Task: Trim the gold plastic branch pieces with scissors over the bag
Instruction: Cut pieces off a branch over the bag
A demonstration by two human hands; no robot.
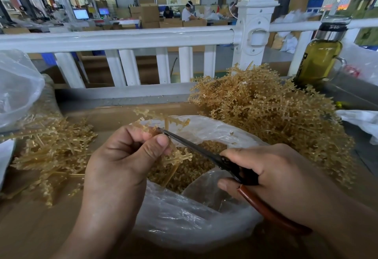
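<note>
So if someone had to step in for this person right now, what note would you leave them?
Left hand pinches a gold branch piece over the bag.
Right hand grips the scissors, blade tips at the piece.
Cut bits already lie in the bag; a smaller pile sits on the left.
The big pile on the right likely still needs trimming.

Mount: on the person's head, above and just behind the hands.
Facing: forward and down, toward the plastic bag [184, 222].
Closeness: near; the left hand [122, 156] and right hand [282, 172] fill the lower half.
Centre: the scissors [194, 148] meeting the gold branch piece [176, 158].
Lens: wide-angle; the white railing [122, 38] bows across the upper part.
Far reach: past the railing into a workshop hall.
</note>
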